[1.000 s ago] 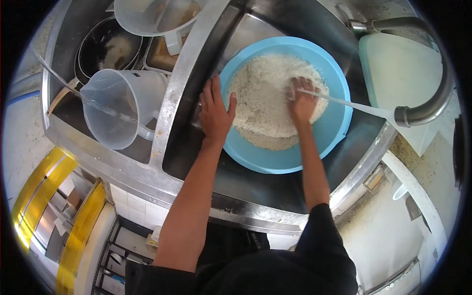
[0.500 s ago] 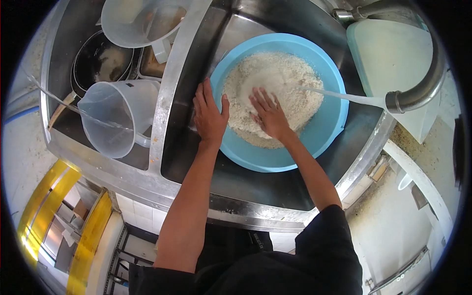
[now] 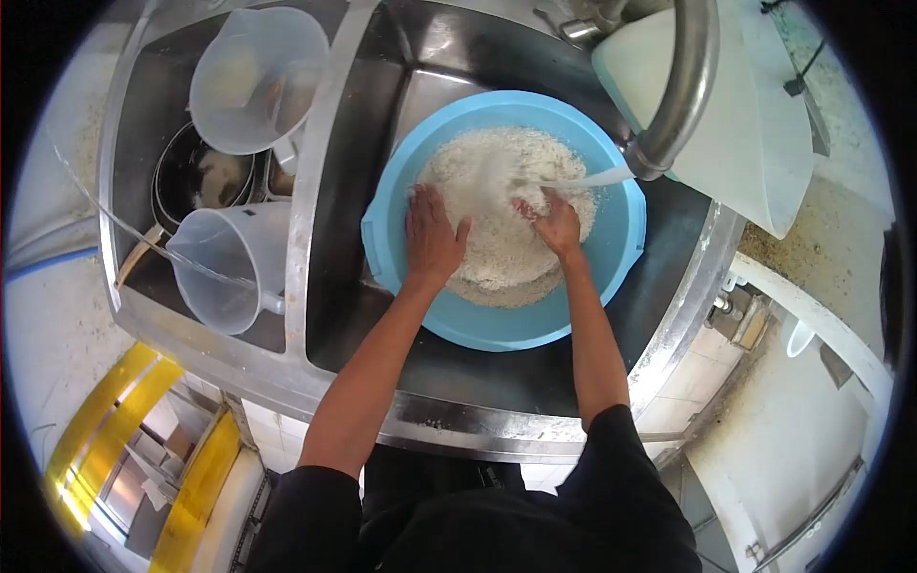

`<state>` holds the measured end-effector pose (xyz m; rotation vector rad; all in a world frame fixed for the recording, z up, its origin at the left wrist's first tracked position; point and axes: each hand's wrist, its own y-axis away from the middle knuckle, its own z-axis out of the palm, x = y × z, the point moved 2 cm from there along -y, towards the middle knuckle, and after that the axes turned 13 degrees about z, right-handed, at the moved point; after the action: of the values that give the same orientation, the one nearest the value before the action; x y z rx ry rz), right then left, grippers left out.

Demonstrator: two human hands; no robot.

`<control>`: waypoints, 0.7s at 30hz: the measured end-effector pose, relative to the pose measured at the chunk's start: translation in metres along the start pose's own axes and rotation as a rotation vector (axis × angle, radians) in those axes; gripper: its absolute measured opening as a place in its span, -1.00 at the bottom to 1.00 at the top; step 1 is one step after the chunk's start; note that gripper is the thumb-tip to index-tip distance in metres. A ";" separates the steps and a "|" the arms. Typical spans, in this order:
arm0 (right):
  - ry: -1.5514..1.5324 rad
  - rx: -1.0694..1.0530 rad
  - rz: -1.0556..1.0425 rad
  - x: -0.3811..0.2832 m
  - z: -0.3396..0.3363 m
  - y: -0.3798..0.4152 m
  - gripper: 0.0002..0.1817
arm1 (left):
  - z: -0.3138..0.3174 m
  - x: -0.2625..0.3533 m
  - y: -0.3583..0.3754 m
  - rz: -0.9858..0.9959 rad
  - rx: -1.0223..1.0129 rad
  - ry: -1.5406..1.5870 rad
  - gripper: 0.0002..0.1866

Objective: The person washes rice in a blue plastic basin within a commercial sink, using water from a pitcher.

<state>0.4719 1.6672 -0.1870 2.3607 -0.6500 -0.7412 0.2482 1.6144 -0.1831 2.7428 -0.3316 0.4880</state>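
Note:
A light blue plastic tub (image 3: 506, 336) stands in the sink basin, holding a heap of wet white grains that look like rice (image 3: 492, 253). My left hand (image 3: 435, 239) lies on the grains at the tub's left side, fingers stretched out. On the other side, my right hand (image 3: 557, 225) has its fingers curled into the rice, with some grains against them; the fingertips are partly hidden. Water (image 3: 583, 180) streams from the curved metal faucet (image 3: 680, 105) and lands in the rice between my hands.
In the left basin are two clear plastic jugs (image 3: 224, 267) and a dark pan (image 3: 202, 177). A thin stream of water falls towards the nearer jug. Behind the faucet stands a large pale plastic container (image 3: 735, 115). The metal sink rim (image 3: 458, 416) runs along the front.
My left hand has moved from the tub's rim onto the rice. My right hand has shifted right and its fingers have curled. The view has shifted, and the tub appears turned.

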 end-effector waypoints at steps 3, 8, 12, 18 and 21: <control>-0.047 0.101 -0.148 0.016 -0.005 0.001 -0.35 | 0.007 0.003 -0.016 -0.316 0.118 0.358 -0.05; 0.130 0.561 -0.129 0.011 0.031 -0.006 -0.11 | 0.005 -0.004 -0.034 -0.364 0.220 0.574 0.06; -0.172 0.223 0.048 0.018 0.028 -0.053 0.03 | 0.024 -0.010 -0.052 -0.404 0.291 0.604 0.08; -0.491 -0.296 0.047 0.027 0.050 -0.112 0.10 | 0.021 -0.028 -0.074 -0.600 0.181 1.218 0.03; -0.371 -0.544 0.015 0.015 0.042 -0.109 0.00 | 0.038 -0.036 -0.084 -0.572 -0.056 1.581 0.01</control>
<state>0.4857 1.7201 -0.2912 1.7357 -0.5283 -1.1942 0.2504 1.6835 -0.2539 1.4833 0.7568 2.0161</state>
